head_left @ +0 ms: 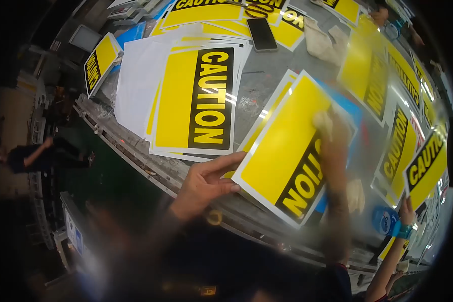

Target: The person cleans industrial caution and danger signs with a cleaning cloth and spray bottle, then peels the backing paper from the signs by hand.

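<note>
A yellow and black caution sign (282, 146) lies tilted in front of me over another yellow sign and a blue sheet (345, 100). Its lower left edge sits between the thumb and fingers of my left hand (204, 183). My right hand (334, 146), smeared by motion, presses a pale cloth (323, 121) against the sign's right part and covers some of the lettering. To the left is a stack of caution signs (176, 105) with white sheets (136, 85) under it.
A phone (262, 35) lies at the back near more signs and a crumpled cloth (322, 43). At right, another person's hand (406, 211) is at a caution sign (428, 166), beside a blue round container (385, 220). Someone stands beyond the table's left edge (126, 151).
</note>
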